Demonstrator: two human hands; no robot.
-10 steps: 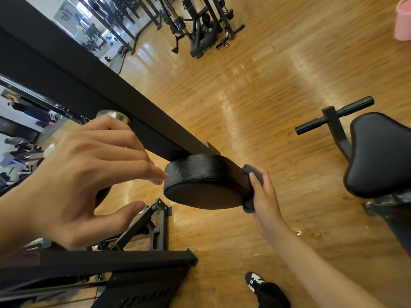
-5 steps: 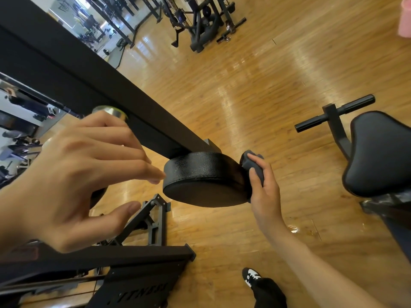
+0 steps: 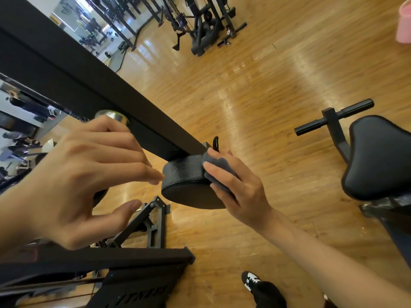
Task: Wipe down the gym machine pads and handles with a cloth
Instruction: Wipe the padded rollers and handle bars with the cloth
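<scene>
A round black pad (image 3: 184,185) hangs at the end of a slanted black machine beam (image 3: 93,94). My right hand (image 3: 240,187) grips a dark grey cloth (image 3: 216,166) and presses it against the pad's right upper rim. My left hand (image 3: 73,181) hovers close to the camera at the left, fingers spread and relaxed, fingertips just short of the pad's left side and holding nothing. A chrome knob (image 3: 111,115) peeks out above its knuckles.
A black padded seat (image 3: 378,156) with a crossbar handle (image 3: 333,117) stands at the right. Black machine frame parts (image 3: 138,258) lie below the pad. More gym machines (image 3: 200,21) stand far back on the wooden floor. My shoe (image 3: 251,281) is at the bottom.
My right hand has slid the cloth from the pad's right side up and over onto its upper rim. My left hand stays near the pad's left side.
</scene>
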